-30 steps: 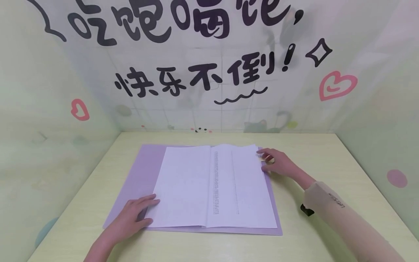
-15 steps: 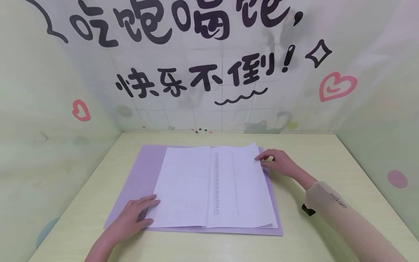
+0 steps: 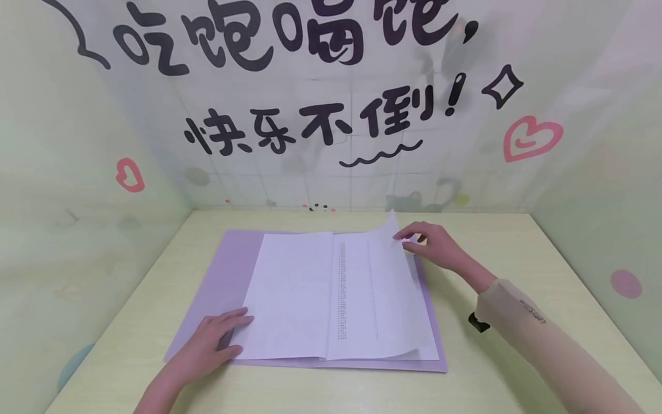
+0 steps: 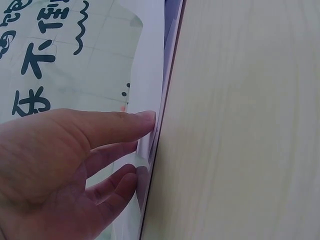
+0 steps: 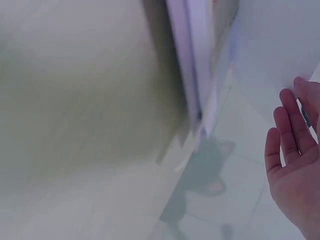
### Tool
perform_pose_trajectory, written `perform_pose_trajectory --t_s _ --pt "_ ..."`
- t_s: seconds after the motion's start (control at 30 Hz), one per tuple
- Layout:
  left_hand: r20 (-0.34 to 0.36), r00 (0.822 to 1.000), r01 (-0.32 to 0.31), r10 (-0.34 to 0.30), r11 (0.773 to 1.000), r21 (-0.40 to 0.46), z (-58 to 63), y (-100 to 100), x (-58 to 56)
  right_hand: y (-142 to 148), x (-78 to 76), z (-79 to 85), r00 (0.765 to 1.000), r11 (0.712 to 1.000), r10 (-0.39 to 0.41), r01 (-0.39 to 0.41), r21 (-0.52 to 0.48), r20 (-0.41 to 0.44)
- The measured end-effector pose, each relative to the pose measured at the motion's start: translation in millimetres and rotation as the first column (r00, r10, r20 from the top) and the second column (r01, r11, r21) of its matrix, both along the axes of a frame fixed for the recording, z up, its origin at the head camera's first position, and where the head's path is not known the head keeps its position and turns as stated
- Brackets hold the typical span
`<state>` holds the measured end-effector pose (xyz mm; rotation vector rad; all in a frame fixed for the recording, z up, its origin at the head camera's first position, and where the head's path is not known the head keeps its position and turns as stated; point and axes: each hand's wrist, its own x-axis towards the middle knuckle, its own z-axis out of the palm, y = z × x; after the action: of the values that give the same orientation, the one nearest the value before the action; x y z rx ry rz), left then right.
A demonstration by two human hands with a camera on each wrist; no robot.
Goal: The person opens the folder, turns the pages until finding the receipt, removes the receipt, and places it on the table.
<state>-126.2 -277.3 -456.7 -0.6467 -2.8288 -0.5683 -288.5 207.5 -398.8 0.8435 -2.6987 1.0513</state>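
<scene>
A purple folder (image 3: 217,276) lies spread on the table with white paper sheets in it. The left-hand page (image 3: 289,287) is blank; the right-hand page (image 3: 357,293) carries columns of small print. My right hand (image 3: 434,244) pinches that page's outer edge near its top corner, and the page curls up from the sheets below. In the right wrist view, thumb and fingertips (image 5: 285,97) meet at the paper. My left hand (image 3: 207,345) rests with loosely extended fingers on the lower left edge of the blank page. The left wrist view shows the left thumb (image 4: 145,119) on the paper.
The pale wooden table (image 3: 496,247) extends around the folder. A printed curtain (image 3: 279,184) with large black characters stands behind it, and similar panels close both sides. A black item (image 3: 478,323) shows at the right sleeve (image 3: 522,328).
The right hand has taken hold of the printed page's edge and moved slightly left and up. The page's outer side has risen and curled. The left hand stays in place.
</scene>
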Motion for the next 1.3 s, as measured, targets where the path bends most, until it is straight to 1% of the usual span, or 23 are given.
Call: perform_pose_trajectory --t_s 0.13,0.27,0.43,0.6,0.77,0.87,1.0,1.17,1.3 --pt "0.015 1.000 0.000 -0.001 1.000 0.006 1.6 0.4 -0.7 -11.7 -3.7 13.4 0.999 1.000 0.015 -0.015 -0.010 -0.028" --pt "0.009 1.000 0.005 -0.005 1.000 0.000 1.5 0.1 -1.1 -26.2 -9.7 25.6 0.998 0.999 0.045 -0.045 -0.008 -0.047" --pt "0.005 1.000 0.001 -0.001 1.000 0.002 -1.4 -0.7 -0.5 -45.7 -16.8 40.5 0.996 0.997 0.071 -0.070 0.028 -0.052" --pt "0.008 1.000 0.000 0.000 1.000 0.014 -0.8 -1.3 0.7 -62.9 -23.7 53.4 0.994 0.995 0.087 -0.083 0.058 -0.069" --pt "0.014 1.000 -0.002 0.002 1.000 0.021 0.3 -1.6 -0.1 -79.4 -28.5 64.8 0.994 0.996 0.084 -0.081 0.048 -0.075" --pt "0.016 1.000 0.003 -0.004 1.000 0.027 -1.1 -3.0 -1.2 -91.6 -30.0 72.2 0.993 0.995 0.095 -0.094 0.021 -0.076" --pt "0.044 0.999 -0.004 0.002 1.000 0.030 -2.1 -3.6 -1.3 -108.0 -32.8 78.7 0.988 0.991 0.129 -0.130 -0.009 -0.082" --pt "0.077 0.997 -0.015 0.012 0.999 0.041 -0.2 -3.3 -0.8 -124.6 -35.3 84.5 0.984 0.988 0.151 -0.152 -0.006 -0.097" --pt "0.089 0.996 -0.022 0.017 0.999 0.046 1.6 -3.4 -0.1 -137.5 -36.4 89.4 0.978 0.984 0.175 -0.176 0.002 -0.114"
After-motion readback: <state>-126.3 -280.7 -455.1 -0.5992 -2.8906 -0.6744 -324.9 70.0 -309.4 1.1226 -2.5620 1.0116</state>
